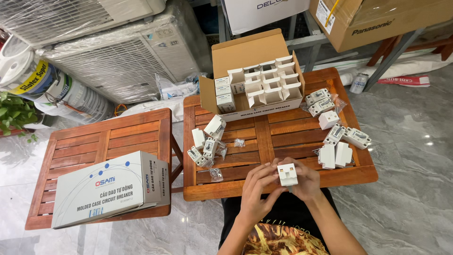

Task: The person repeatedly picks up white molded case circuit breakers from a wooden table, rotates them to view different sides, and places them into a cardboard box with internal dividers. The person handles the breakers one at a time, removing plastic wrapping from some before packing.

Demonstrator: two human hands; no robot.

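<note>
hands: left hand (258, 185) and right hand (302, 182) both pinch a small white box (287, 174) over the table (283, 186) edge at 6 o'clock | near: white breakers (205, 150) at 10 o'clock | risk: box may slip and fall, grip is only fingertips

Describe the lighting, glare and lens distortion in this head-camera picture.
Head view: even, soft light with faint shadows; bright glare spots on the polished grey floor; wide-angle bending toward the edges, so the closed box on the left table looks skewed; the small white box held between left hand and right hand is sharp.
</note>
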